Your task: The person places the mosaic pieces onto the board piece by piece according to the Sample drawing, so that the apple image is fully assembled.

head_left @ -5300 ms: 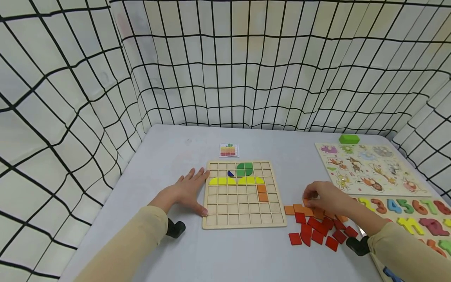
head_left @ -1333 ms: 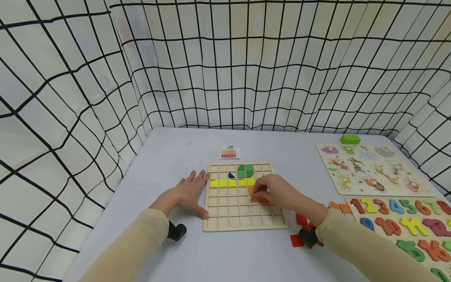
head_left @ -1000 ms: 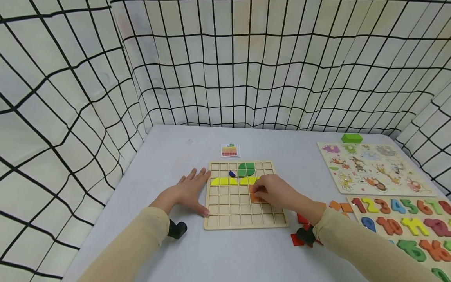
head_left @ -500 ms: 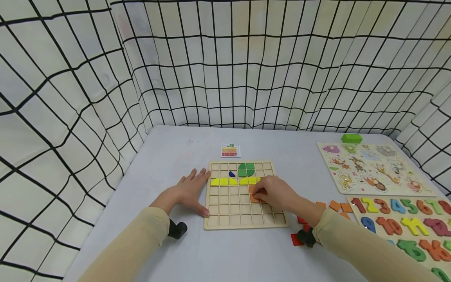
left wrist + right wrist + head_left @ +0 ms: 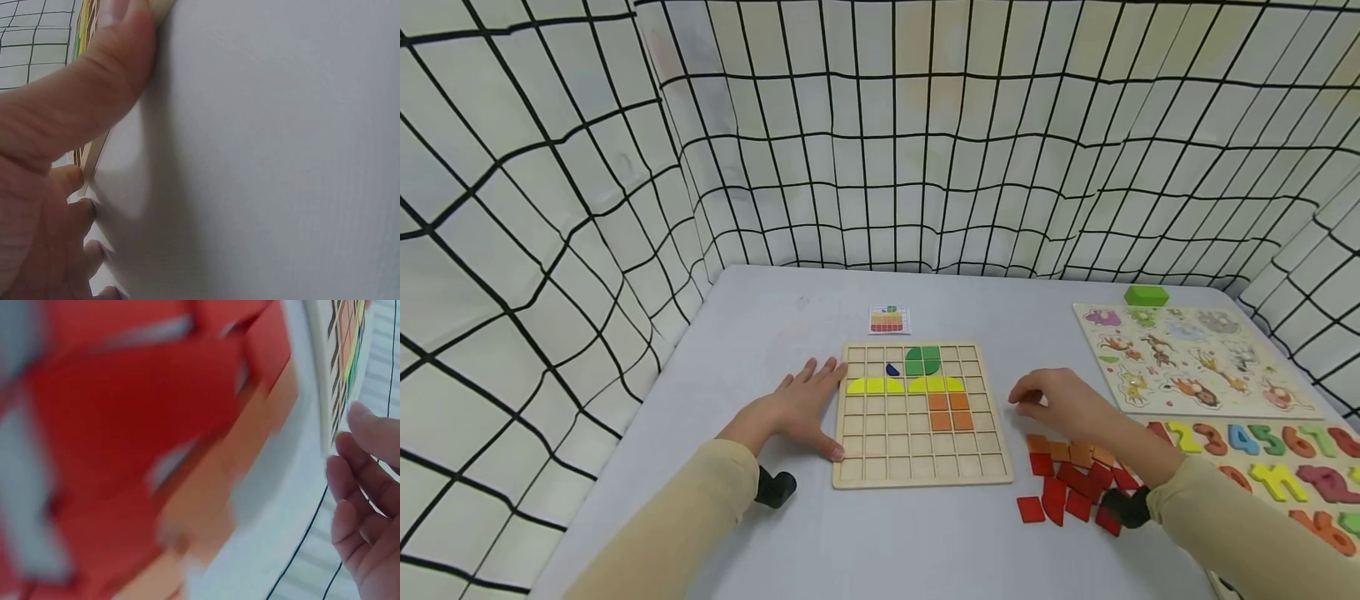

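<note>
My left hand lies with spread fingers against the left edge of the wooden grid board; its thumb touches the frame near the lower corner. In the grid sit green tiles, a dark blue piece, a row of yellow pieces and a block of orange square tiles. My right hand hovers right of the board, above loose orange tiles and red tiles. Its fingers are loosely bent, and the right wrist view shows nothing between thumb and fingertips.
A small printed pattern card lies behind the board. To the right are an animal puzzle board, a number puzzle board partly behind the right arm, and a green block. Black netting surrounds the table.
My right hand placed orange tiles on the board, then let go and moved right toward the loose tiles. The orange column of two has become a two-by-two block. My left hand stays put.
</note>
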Motion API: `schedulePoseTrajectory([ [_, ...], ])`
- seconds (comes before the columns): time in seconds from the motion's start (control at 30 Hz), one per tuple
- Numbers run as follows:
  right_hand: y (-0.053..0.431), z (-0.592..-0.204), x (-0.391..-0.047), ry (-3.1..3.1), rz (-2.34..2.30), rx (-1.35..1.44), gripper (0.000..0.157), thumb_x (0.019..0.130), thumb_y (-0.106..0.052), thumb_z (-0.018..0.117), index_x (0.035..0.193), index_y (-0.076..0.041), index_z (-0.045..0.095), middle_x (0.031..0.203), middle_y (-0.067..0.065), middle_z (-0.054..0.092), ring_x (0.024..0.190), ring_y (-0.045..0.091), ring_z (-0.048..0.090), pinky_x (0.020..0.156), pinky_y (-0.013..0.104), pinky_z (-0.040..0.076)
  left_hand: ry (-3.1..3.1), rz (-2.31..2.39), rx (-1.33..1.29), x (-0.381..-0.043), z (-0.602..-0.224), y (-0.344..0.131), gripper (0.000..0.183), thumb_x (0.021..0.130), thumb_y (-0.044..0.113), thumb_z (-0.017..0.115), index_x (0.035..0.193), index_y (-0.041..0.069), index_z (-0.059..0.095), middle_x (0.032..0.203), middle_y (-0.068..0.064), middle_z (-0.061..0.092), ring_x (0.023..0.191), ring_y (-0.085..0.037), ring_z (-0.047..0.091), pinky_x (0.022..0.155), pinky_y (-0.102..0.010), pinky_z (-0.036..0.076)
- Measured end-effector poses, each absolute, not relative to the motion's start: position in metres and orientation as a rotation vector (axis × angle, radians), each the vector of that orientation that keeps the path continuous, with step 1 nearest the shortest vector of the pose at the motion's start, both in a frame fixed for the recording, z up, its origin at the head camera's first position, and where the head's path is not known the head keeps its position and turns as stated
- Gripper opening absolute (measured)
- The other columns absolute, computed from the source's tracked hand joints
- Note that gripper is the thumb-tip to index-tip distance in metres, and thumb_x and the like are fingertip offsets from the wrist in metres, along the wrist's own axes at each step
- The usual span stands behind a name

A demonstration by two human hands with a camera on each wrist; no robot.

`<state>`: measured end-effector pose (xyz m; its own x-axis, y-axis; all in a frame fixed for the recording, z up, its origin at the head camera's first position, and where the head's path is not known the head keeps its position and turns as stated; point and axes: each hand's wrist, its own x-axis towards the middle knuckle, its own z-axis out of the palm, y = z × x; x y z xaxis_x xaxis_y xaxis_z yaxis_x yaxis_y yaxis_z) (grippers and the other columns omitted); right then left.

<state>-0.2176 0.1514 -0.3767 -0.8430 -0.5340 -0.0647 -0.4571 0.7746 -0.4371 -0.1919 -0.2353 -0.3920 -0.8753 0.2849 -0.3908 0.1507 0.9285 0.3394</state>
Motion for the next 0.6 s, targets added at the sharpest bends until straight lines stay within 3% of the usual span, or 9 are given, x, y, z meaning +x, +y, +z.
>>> schedulePoseTrajectory([
  [0.6,0.265,-0.371,-0.215,2.744,-0.364,-0.606,0.019,0.087,-0.003,0.077,0.104,-0.001,0.073,0.099,0.009,0.074,0.091,0.027,0.067,0.079,0.046,0.061,2.633,0.412,0.313,-0.192,-0.391,-0.235,0.132,0.07,0.054,0.09,0.165,0.008,0.011,0.173,-0.017,0.005,0.159,-0.045,-0.002,0.125,-0.069,0.008],
])
